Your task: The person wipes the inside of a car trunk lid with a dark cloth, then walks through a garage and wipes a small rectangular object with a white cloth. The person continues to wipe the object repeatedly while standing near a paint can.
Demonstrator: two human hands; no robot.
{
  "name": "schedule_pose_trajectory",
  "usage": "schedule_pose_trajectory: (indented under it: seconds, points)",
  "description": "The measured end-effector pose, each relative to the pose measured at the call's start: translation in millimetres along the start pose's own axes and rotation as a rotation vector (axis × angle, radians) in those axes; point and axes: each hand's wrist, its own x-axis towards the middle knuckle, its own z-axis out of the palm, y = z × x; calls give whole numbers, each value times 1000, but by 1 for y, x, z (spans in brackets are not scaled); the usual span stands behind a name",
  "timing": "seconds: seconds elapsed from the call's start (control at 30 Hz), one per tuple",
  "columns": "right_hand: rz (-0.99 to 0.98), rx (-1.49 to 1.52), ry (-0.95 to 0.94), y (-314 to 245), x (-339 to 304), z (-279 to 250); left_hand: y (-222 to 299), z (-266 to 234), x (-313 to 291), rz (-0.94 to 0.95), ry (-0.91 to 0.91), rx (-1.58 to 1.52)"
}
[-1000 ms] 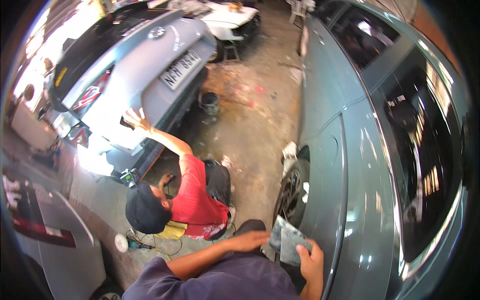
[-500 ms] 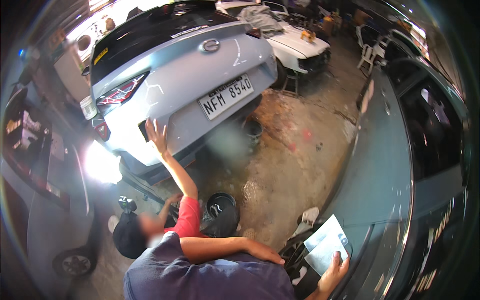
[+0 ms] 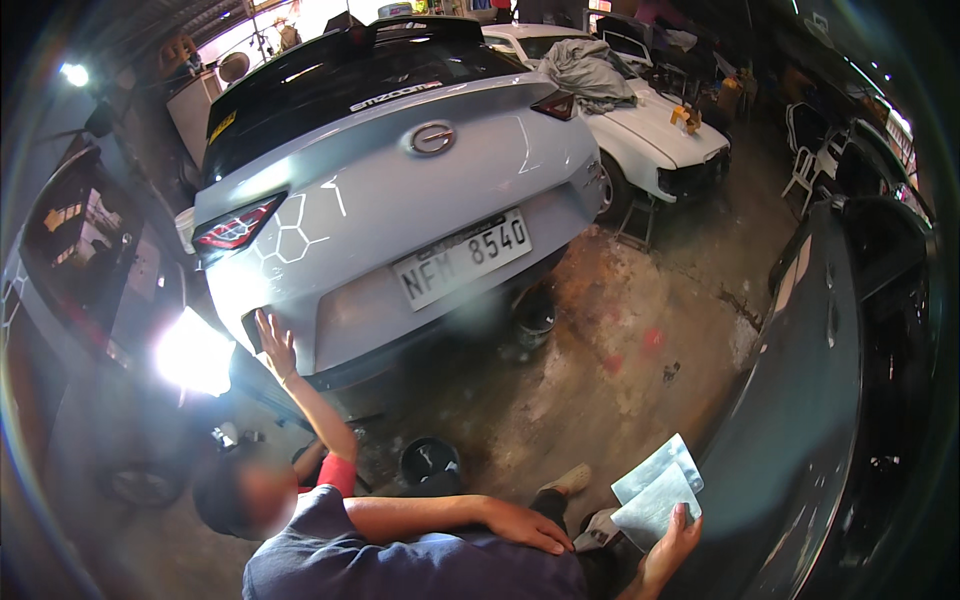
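Note:
My right hand grips two pale blue-grey rectangular sheets, thumb on top; whether they are paper or cloth I cannot tell. My left forearm lies across the front of my dark blue shirt. At its end, my left hand rests against my body, fingers stretched out and holding nothing. Ahead stands the rear of a light grey car. At its lower left corner, a co-worker's raised hand is beside a dark flat patch or pad; contact is unclear.
The co-worker in a dark cap crouches at my left, near a bright lamp. A black bucket stands on the stained concrete floor. Dark car panels run along my right. A white car stands farther back.
The view has shifted, so the cars sit differently in it. The co-worker's hand is lower on the car's corner. My right hand still holds the sheets, and my left hand stays against my body.

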Motion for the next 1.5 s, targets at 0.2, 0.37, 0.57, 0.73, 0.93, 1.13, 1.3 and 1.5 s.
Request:
schedule_pose_trajectory:
  seconds: [0.2,0.37,0.57,0.73,0.93,1.13,1.3,1.5]
  points:
    - [23,19,-3,13,159,2,28,-119,100,-54,143,16]
    - [12,159,-25,-7,281,19,51,-201,163,-207,195,70]
    - [43,211,-48,-7,376,39,18,-278,220,-270,118,-175]
    - [141,167,-67,13,456,66,50,-364,256,-111,67,-196]
    - [152,155,-117,42,574,115,94,-493,308,10,58,85]
    - [49,39,-136,38,696,167,103,-616,383,30,-88,74]
    - [166,30,-127,56,783,207,111,-694,409,-14,12,86]
    - [414,-71,-385,145,906,260,3,-785,467,38,250,-376]
